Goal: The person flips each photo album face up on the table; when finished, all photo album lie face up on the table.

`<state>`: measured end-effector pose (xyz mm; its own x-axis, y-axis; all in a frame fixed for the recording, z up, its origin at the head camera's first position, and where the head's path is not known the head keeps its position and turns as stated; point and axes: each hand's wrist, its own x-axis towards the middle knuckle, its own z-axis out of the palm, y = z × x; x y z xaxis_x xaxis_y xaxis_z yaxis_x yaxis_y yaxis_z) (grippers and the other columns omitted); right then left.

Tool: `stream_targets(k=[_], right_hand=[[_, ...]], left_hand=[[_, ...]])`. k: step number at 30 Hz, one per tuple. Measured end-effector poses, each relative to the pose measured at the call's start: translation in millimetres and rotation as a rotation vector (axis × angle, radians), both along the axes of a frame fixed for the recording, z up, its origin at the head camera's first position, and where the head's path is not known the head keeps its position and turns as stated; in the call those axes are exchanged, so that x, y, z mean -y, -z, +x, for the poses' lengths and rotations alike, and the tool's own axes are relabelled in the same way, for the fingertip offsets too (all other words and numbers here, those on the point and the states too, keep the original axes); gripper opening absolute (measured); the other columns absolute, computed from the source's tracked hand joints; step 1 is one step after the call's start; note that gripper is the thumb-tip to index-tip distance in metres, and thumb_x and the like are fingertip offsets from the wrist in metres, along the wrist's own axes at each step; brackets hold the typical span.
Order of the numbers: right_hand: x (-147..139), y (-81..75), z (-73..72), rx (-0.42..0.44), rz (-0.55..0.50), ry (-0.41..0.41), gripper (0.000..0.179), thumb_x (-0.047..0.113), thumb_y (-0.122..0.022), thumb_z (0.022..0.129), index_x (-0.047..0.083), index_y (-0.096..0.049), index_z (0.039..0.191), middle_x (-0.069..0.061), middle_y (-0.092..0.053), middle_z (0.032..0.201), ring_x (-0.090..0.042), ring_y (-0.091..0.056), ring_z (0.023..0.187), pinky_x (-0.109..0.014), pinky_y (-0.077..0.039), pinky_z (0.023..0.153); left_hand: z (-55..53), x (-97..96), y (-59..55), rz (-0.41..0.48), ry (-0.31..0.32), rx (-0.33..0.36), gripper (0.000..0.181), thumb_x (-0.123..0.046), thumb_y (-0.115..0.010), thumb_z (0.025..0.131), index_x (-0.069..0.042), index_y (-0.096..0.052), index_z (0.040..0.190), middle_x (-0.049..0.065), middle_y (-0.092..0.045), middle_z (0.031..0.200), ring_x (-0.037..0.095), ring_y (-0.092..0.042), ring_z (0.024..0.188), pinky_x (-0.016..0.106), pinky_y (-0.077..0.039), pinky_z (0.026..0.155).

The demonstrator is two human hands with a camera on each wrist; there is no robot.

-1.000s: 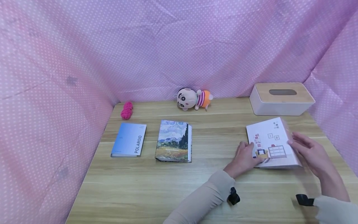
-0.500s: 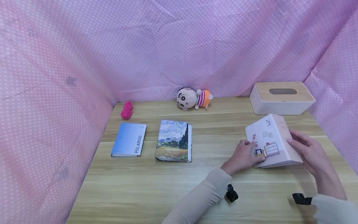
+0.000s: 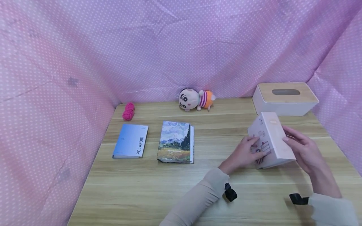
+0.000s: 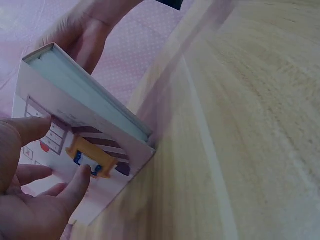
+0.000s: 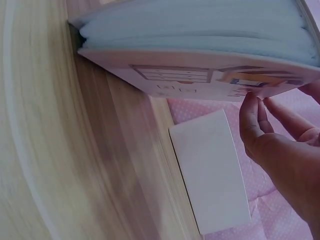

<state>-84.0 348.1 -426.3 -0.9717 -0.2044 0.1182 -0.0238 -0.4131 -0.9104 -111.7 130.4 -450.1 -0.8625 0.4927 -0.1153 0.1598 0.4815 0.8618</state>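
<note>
On the right side of the table, a thick white photo album [image 3: 272,141] with a printed sofa and drawers stands tilted on its long page edge, spine upward. My left hand [image 3: 243,153] rests spread fingertips on its left cover, beside the printed furniture; the left wrist view shows the thumb and fingers against the cover [image 4: 100,115]. From the other side my right hand [image 3: 306,153] grips the album near the spine, thumb at the spine's edge, fingers behind. In the right wrist view its fingertips touch the other cover [image 5: 170,77], and the page block shows.
A white tissue box [image 3: 285,99] with a wooden lid stands just behind the album. A painted-landscape photo album [image 3: 175,141] and a blue POLAROID album [image 3: 130,141] lie to the left. Pink yarn [image 3: 128,111] and a plush doll [image 3: 195,99] lie along the back, before a pink curtain.
The white album has tipped up from lying nearly flat to standing on edge, its spine rising and moving left. My right hand has moved left with it; my left hand stays on the cover.
</note>
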Motion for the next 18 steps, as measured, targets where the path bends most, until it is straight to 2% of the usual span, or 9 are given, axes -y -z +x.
stream_targets(k=[5, 9, 14, 18], right_hand=[[8.2, -0.2, -3.0, -0.070, -0.025, -0.065, 0.048, -0.012, -0.028, 0.098, -0.005, -0.030, 0.146, -0.005, -0.053, 0.137, -0.012, -0.059, 0.116, -0.027, -0.055, 0.084], [12.9, 0.7, -4.6, -0.107, 0.011, -0.091, 0.048, -0.011, -0.026, 0.099, -0.007, -0.024, 0.147, -0.004, -0.046, 0.143, -0.010, -0.055, 0.121, -0.025, -0.053, 0.088], [17.2, 4.5, -6.3, -0.110, 0.066, -0.137, 0.049, -0.006, -0.024, 0.101, -0.003, -0.019, 0.150, 0.003, -0.040, 0.148, -0.005, -0.051, 0.125, -0.024, -0.053, 0.088], [19.4, 10.4, -8.1, -0.117, 0.083, -0.194, 0.049, -0.002, -0.021, 0.103, 0.002, -0.016, 0.152, 0.010, -0.039, 0.148, -0.002, -0.047, 0.128, -0.023, -0.051, 0.091]], left_hand=[[-1.6, 7.3, -11.9, 0.090, -0.004, -0.001, 0.062, -0.046, -0.060, 0.092, -0.035, -0.033, 0.147, -0.009, -0.037, 0.147, 0.003, -0.048, 0.120, 0.021, -0.049, 0.089], [-2.8, 13.8, -21.5, 0.149, 0.004, -0.034, 0.060, -0.045, -0.056, 0.094, -0.032, -0.034, 0.148, -0.009, -0.039, 0.145, 0.004, -0.048, 0.120, 0.022, -0.048, 0.091], [-4.1, 20.2, -31.7, 0.125, 0.000, -0.092, 0.064, -0.044, -0.058, 0.093, -0.029, -0.032, 0.149, -0.006, -0.041, 0.144, 0.003, -0.048, 0.119, 0.022, -0.045, 0.095], [-4.6, 24.4, -36.9, 0.077, -0.012, -0.097, 0.068, -0.042, -0.059, 0.093, -0.026, -0.029, 0.151, -0.006, -0.041, 0.144, 0.002, -0.049, 0.117, 0.019, -0.045, 0.093]])
